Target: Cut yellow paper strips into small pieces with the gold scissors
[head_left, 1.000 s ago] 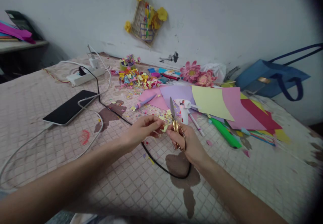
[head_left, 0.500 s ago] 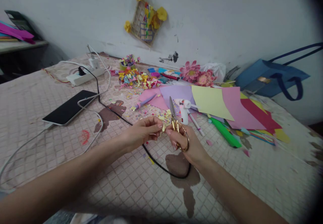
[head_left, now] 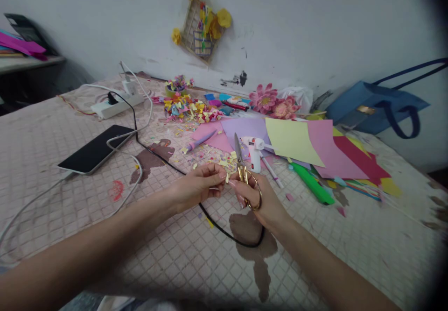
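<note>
Between thumb and fingers my left hand (head_left: 205,183) pinches a small pale yellow paper piece (head_left: 227,177). My right hand (head_left: 261,199) holds gold-handled scissors (head_left: 241,159), the blades closed and pointing away from me. Its thumb and fingertip are close to the same paper piece; whether they touch it I cannot tell. Yellow paper scraps (head_left: 224,159) lie scattered just beyond both hands. Past the scissors a white glue gun (head_left: 255,154) rests on the table, with a white pen (head_left: 272,172) beside it.
Coloured paper sheets (head_left: 294,140) spread to the right, near a green roll (head_left: 311,183). A black cable (head_left: 224,229) loops beneath my hands. On the left are a tablet (head_left: 96,150) and a power strip (head_left: 115,105). Paper flowers (head_left: 192,108) pile up behind; a blue bag (head_left: 374,108) stands far right.
My right fingertips have moved slightly left, closer to the paper piece in my left hand. The scissors stay in my right hand, and the table things look unchanged.
</note>
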`<action>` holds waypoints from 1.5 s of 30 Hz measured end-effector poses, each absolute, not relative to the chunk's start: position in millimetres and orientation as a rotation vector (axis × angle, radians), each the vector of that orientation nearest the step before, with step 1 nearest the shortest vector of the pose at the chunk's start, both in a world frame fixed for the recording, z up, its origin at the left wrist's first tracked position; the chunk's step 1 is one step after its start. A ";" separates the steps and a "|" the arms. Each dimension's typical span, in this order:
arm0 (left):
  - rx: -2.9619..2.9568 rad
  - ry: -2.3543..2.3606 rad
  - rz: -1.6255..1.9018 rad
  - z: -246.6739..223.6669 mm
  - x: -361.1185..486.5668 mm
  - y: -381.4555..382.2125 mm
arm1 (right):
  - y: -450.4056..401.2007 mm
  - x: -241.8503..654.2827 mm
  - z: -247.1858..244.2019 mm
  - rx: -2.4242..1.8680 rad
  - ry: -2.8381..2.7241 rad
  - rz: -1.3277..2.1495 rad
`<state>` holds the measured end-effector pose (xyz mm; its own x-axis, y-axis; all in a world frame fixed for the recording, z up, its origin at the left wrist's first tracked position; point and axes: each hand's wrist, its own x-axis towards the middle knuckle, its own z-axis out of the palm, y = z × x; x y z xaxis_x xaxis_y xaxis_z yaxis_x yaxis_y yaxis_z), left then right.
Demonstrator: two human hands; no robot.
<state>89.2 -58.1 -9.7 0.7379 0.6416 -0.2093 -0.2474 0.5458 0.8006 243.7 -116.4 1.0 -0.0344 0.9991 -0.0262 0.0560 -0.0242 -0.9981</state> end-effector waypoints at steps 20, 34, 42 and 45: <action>1.376 0.666 0.680 -2.1 90.4 -60.2 | -119.3 241.4 0.0 -1.515 -1.639 0.590; 1.291 0.591 0.592 3.4 86.0 -56.8 | -115.4 248.7 11.0 -1.404 -1.342 1.124; 1.462 0.601 0.515 11.1 81.3 -52.7 | -116.8 249.5 14.4 -1.449 -1.372 1.131; 1.540 0.610 0.531 8.5 80.5 -51.3 | -118.1 247.5 16.7 -1.451 -1.416 1.133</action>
